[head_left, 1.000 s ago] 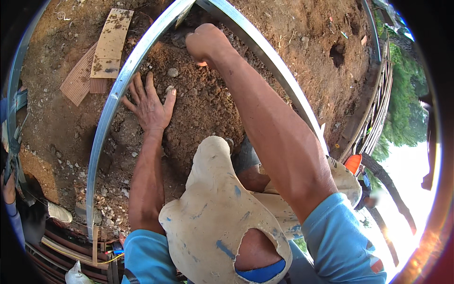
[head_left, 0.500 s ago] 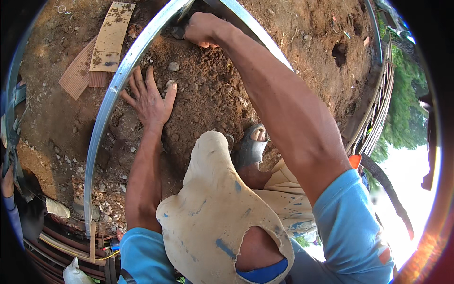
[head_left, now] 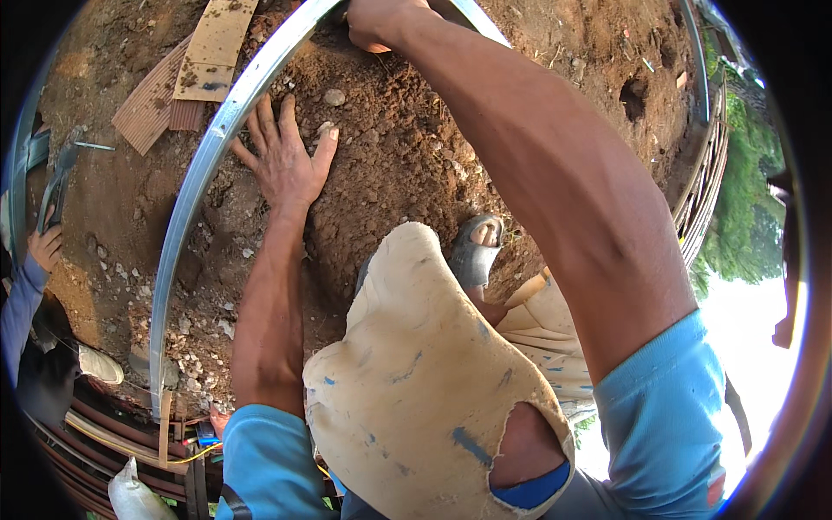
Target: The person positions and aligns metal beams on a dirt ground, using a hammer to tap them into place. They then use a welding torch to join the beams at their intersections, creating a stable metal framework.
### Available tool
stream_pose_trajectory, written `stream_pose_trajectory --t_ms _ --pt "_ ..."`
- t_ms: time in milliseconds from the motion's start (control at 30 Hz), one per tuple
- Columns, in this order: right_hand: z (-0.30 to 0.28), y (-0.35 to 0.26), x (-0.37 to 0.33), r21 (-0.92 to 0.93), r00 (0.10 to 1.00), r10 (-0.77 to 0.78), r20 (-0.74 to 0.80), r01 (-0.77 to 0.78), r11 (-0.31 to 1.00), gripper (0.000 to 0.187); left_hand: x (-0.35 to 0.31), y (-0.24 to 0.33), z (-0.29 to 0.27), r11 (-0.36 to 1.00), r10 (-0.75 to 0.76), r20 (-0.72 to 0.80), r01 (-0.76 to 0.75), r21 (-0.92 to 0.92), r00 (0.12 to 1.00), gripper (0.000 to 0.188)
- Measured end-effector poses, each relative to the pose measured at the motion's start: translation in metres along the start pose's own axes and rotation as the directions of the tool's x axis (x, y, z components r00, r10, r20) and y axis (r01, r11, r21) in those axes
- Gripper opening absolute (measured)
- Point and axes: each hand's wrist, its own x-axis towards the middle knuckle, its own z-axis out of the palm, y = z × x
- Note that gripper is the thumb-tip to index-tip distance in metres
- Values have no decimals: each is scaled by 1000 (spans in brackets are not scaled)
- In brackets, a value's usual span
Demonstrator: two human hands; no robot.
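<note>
My left hand presses on the loose brown soil with its fingers spread. Its fingertips reach the inner side of a silvery bent metal channel, which arches from the lower left up past the top edge. My right hand is curled closed at the top edge, low over the dirt inside the corner of the metal frame. Whatever its fingers grip is out of sight. A small round stone lies between the two hands. Torn, paint-specked beige cloth covers my lap and knee.
Beyond the channel lie a flat tan board and a ribbed brown board. At the far left, a co-worker's hand holds a dark long-handled tool. My sandalled foot rests right of the cloth. A hole opens at right.
My right hand has shifted up toward the top edge, still closed. My left hand stays spread on the soil. The co-worker's hand and tool have come further into view at left.
</note>
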Motion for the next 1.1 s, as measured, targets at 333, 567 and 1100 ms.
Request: stream_pose_trajectory --t_ms 333,567,1100 --pt "66 37 4 221 910 -191 -367 285 933 30 2 3 -1 1000 -13 18 12 22 1000 86" --pt "28 21 8 197 994 -104 -34 108 974 34 2 0 1 999 8 21 -9 43 1000 88" --pt "94 -8 -1 699 958 89 -271 133 703 27 3 1 2 999 44 -34 -43 17 998 87"
